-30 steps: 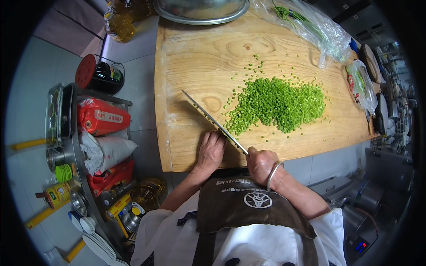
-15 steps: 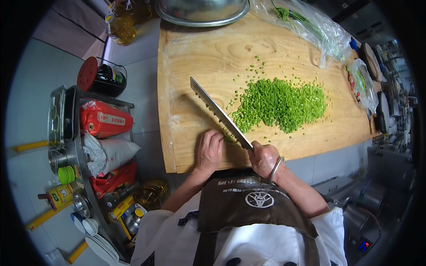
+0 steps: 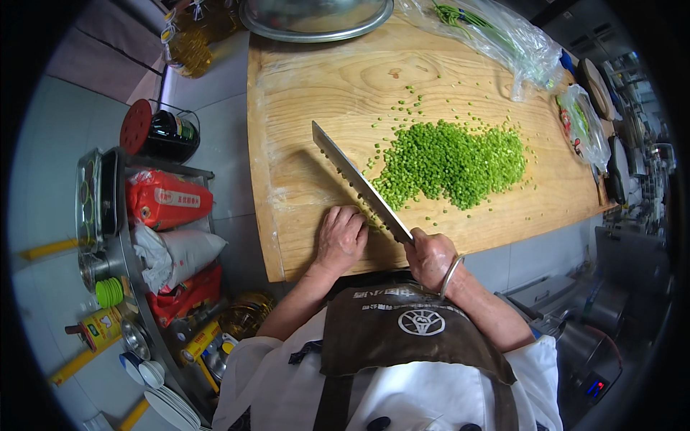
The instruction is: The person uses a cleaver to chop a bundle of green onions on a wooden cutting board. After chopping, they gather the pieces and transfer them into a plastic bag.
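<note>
My right hand (image 3: pixel 431 260) is wrapped round the handle of a cleaver (image 3: pixel 359 185), whose wide blade slants up to the far left over the wooden board. Bits of green cling along the blade. My left hand (image 3: pixel 342 237) rests on the board left of the blade with its fingers curled. Some green shows by its fingertips beneath the blade; whatever the fingers hold is hidden. Right of the cleaver spreads a heap of finely chopped green stalks (image 3: pixel 453 164), like chives, with loose bits scattered round it. The wooden board (image 3: pixel 287 93) lies under everything.
A metal bowl (image 3: pixel 316 21) stands at the far edge. Uncut green stalks (image 3: pixel 467 18) lie in a clear plastic bag (image 3: pixel 528 61) at the far right, near another bag (image 3: pixel 586 133). To my left is a shelf with red packages (image 3: pixel 170 199) and a white sack (image 3: pixel 190 253).
The view has shifted slightly. The cleaver and both hands keep nearly the same pose; the blade seems to stand a little nearer the heap. The heap looks much the same.
</note>
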Available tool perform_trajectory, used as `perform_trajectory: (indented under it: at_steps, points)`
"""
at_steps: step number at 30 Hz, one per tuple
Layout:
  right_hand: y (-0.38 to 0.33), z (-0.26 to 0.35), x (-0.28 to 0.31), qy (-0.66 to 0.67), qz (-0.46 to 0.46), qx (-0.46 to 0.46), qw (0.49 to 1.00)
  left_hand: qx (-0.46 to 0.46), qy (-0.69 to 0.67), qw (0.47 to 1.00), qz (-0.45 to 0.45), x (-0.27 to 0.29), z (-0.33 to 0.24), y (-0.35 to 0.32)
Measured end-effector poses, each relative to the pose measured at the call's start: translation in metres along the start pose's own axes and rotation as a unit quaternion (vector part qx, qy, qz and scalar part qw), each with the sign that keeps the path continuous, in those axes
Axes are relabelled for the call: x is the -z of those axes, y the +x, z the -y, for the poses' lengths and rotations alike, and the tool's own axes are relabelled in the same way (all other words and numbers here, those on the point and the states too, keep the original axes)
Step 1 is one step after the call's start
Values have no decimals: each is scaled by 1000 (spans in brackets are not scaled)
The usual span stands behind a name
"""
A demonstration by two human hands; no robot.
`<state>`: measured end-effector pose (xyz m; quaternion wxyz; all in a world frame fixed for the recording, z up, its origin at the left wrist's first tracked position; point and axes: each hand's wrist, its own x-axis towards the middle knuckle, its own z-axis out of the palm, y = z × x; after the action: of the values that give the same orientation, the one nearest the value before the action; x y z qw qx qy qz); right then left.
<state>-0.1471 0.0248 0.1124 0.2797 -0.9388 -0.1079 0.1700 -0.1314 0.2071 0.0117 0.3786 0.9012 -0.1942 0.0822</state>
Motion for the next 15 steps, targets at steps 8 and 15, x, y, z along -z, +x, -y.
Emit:
perform_trajectory:
  at_steps: [8, 15]
  points:
    - [-4, 2, -2, -26, 7, -15, 1000, 19, -11, 1000, 13, 11, 0, -4]
    - [-4, 1, 0, -16, 12, -24, 999, 8, 37, 999, -1, 4, -1, -9]
